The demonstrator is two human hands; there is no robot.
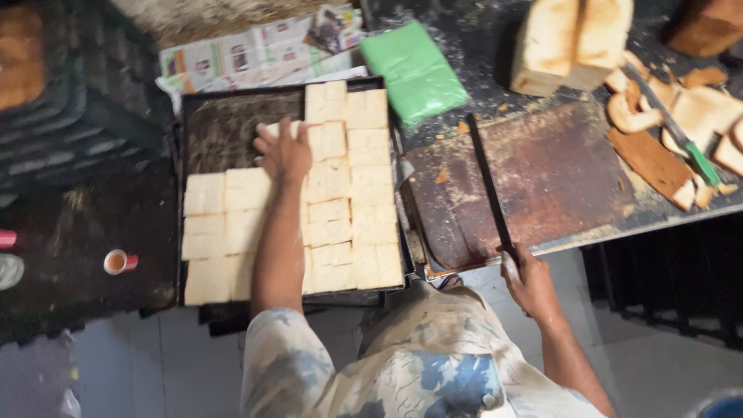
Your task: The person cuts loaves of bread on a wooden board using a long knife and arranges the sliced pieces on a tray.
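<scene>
Pressing down on the far part of the bread layer, the left hand (283, 155) lies palm down with its fingers (267, 133) spread flat over a pale square slice (280, 128); they pinch nothing, and look to be seating that slice at the edge of the bare patch. The right hand (530, 282), near the front edge of the counter (480, 46), has its fingers curled shut around the handle of a long dark knife (487, 182), whose blade runs away from the hand across the brown cutting board (553, 174), probably parked there while the other hand works.

The bread slices (352, 209) sit edge to edge in rows in the black baking tray (186, 131), packed tight so that they fill it; only the far left corner shows bare metal. I count four columns, the two on the right roughly seven slices deep and the two on the left shorter, though the arm hides several.

Farther out, a folded green cloth (414, 70) lies just beyond the tray's far right corner, with one spread of newspaper (255, 54) beside it. Two tall uncut loaves (573, 39) stand at the far right, and right of them a heap of crust trimmings (681, 131) with a second, green-handled knife (673, 128) on top. One small cup (118, 262) stands well left of the tray.
</scene>
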